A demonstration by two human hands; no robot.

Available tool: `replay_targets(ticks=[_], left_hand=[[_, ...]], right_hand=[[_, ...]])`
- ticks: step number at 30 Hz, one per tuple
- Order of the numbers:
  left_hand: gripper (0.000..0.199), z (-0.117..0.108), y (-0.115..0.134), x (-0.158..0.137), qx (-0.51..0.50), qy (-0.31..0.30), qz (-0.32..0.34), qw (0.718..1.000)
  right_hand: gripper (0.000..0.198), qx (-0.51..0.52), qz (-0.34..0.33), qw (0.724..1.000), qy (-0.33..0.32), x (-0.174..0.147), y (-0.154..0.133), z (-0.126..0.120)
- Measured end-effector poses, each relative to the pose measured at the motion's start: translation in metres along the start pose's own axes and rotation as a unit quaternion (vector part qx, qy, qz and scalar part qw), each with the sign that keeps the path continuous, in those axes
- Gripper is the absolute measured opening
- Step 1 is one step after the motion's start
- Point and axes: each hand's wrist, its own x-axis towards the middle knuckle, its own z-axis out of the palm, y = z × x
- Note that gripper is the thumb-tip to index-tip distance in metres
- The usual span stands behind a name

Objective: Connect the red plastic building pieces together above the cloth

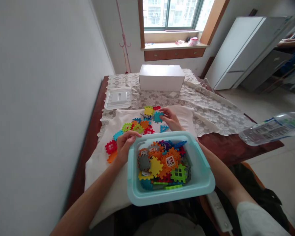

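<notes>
Fingers of the right hand point(170, 118) pinch a teal toothed plastic tile point(158, 116) on the white cloth point(98, 164); fingers of the left hand point(124, 146) curl over the rim of one smooth pale-blue plastic bin point(201, 170) — heaped with interlocking tiles point(162, 162). Loose tiles point(135, 127) — roughly a dozen — lie beyond. One white box point(161, 77), one clear lid point(118, 97).

bright window point(173, 13) above wooden sill, white wall point(39, 82), lace-covered table point(211, 114), pale cabinet point(241, 49)
</notes>
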Motion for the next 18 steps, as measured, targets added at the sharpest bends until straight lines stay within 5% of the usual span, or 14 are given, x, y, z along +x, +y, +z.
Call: replay_targets(ticks=[3, 6, 13, 15, 18], left_hand=[[0.019, 0.0, 0.002, 0.0, -0.003, -0.004, 0.001, 1.0], [0.019, 0.001, 0.002, 0.0, -0.01, -0.003, 0.004, 1.0], [0.02, 0.002, 0.001, -0.001, -0.006, 0.001, -0.003, 1.0], [0.022, 0.003, 0.002, -0.001, 0.005, 0.004, -0.008, 1.0], [0.023, 0.003, 0.003, -0.001, 0.004, 0.004, -0.014, 1.0]], right_hand=[[0.041, 0.137, 0.022, 0.99, 0.008, 0.002, -0.005, -0.007], [0.048, 0.283, 0.058, 0.956, -0.052, -0.004, -0.019, -0.013], [0.044, 0.207, 0.047, 0.923, -0.322, -0.02, -0.05, -0.027], [0.051, 0.175, 0.034, 0.932, -0.315, -0.017, -0.045, -0.026], [0.057, 0.084, 0.011, 0.98, -0.178, -0.011, -0.023, -0.017]])
